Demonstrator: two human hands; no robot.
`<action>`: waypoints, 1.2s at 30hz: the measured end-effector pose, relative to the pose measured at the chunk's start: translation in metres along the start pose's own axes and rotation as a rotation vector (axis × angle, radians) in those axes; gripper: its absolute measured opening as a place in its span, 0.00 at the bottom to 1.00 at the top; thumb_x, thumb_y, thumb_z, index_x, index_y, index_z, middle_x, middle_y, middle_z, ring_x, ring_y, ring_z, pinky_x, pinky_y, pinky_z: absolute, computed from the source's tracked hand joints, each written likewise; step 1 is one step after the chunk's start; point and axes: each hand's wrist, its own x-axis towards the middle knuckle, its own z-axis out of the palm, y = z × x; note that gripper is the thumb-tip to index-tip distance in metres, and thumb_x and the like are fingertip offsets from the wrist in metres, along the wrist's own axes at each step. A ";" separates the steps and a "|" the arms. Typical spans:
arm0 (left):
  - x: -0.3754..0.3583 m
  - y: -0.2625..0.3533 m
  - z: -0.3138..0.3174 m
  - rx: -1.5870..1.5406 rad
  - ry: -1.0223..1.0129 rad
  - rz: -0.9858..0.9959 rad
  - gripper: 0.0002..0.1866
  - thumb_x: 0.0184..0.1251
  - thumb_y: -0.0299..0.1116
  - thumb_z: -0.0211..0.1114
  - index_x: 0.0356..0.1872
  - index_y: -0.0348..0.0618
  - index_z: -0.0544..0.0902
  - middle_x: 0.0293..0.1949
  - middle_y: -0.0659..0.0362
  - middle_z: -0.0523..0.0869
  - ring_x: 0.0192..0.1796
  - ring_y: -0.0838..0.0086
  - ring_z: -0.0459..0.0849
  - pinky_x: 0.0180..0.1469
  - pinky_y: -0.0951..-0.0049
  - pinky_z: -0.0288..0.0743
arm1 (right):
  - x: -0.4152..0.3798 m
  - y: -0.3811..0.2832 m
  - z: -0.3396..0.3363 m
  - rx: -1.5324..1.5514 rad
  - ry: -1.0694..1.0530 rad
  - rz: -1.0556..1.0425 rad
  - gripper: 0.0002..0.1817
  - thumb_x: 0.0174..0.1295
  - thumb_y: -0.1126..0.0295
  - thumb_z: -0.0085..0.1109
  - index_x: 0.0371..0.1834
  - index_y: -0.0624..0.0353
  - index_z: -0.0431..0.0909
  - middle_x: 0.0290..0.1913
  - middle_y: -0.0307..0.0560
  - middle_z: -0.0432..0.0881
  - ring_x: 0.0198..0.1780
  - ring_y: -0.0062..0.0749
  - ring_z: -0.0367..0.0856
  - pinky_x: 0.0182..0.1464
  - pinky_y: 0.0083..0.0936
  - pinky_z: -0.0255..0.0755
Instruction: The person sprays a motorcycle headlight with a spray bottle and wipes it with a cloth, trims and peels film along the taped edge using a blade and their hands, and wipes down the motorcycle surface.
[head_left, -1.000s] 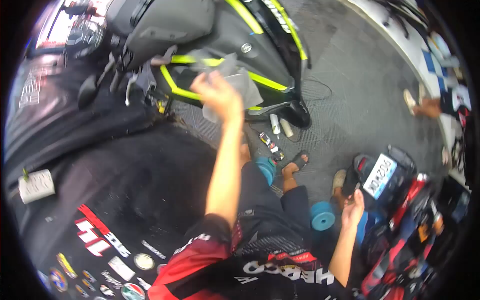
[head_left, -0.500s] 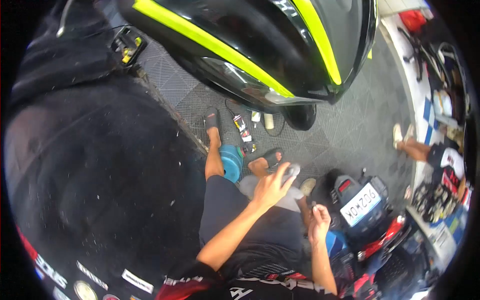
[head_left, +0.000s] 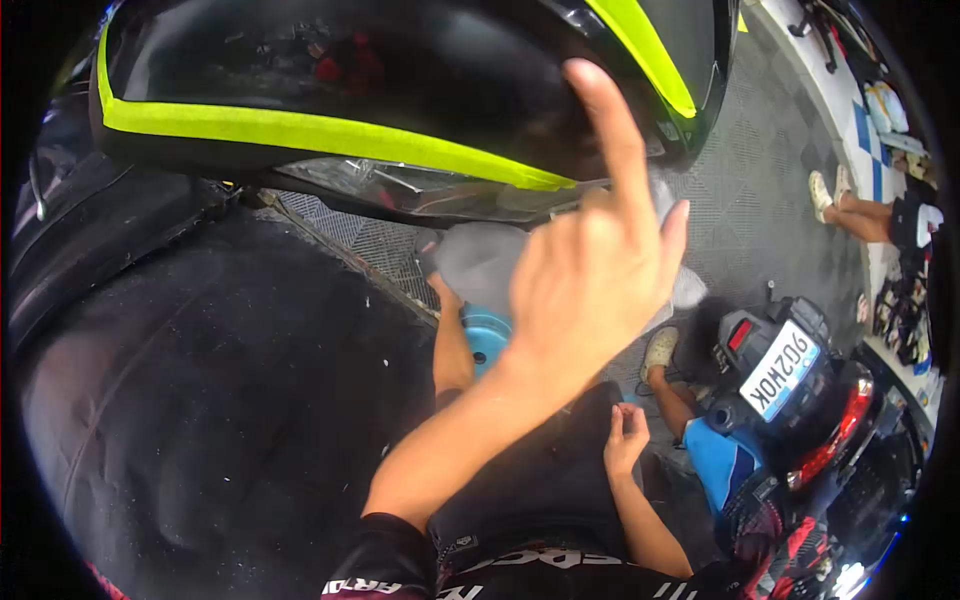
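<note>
My left hand (head_left: 590, 270) is raised in front of a glossy black panel (head_left: 450, 90) with lime-yellow stripes. Its index finger is stretched out over the panel; whether the tip touches it I cannot tell. The other fingers curl around a grey cloth (head_left: 482, 262), which shows on both sides of the hand. Lower down, near my lap, my right hand (head_left: 627, 438) has its thumb and fingertips pinched together. Anything between them is too small to make out.
A dark padded surface (head_left: 220, 400) fills the left. Below the panel is a blue round stool or tub (head_left: 485, 335). A motorcycle with a white plate (head_left: 785, 370) stands at right, beside a person in blue (head_left: 715, 465). Another person's legs (head_left: 865, 222) show farther right.
My left hand has risen toward the panel with the cloth, its index finger now extended. My right hand stays low. The view has shifted, showing more of the panel's left side.
</note>
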 end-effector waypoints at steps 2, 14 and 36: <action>-0.005 0.009 0.025 0.133 -0.089 0.000 0.55 0.65 0.42 0.69 0.76 0.20 0.40 0.13 0.54 0.79 0.14 0.63 0.82 0.17 0.65 0.77 | -0.002 0.000 0.001 0.070 -0.022 0.025 0.04 0.65 0.76 0.64 0.36 0.67 0.79 0.33 0.51 0.84 0.34 0.36 0.80 0.41 0.31 0.73; -0.007 -0.008 -0.047 0.460 -0.189 -0.035 0.55 0.64 0.47 0.70 0.80 0.33 0.42 0.13 0.55 0.78 0.13 0.62 0.79 0.17 0.62 0.73 | -0.008 -0.005 0.010 0.213 -0.048 0.150 0.04 0.66 0.74 0.63 0.37 0.64 0.80 0.30 0.39 0.81 0.31 0.22 0.74 0.34 0.24 0.67; 0.012 -0.010 -0.092 0.276 -0.188 0.042 0.54 0.62 0.50 0.71 0.78 0.26 0.51 0.09 0.66 0.70 0.08 0.79 0.68 0.13 0.76 0.64 | -0.015 -0.037 0.040 0.347 -0.103 0.206 0.05 0.70 0.74 0.61 0.37 0.63 0.77 0.30 0.33 0.76 0.31 0.14 0.71 0.36 0.16 0.66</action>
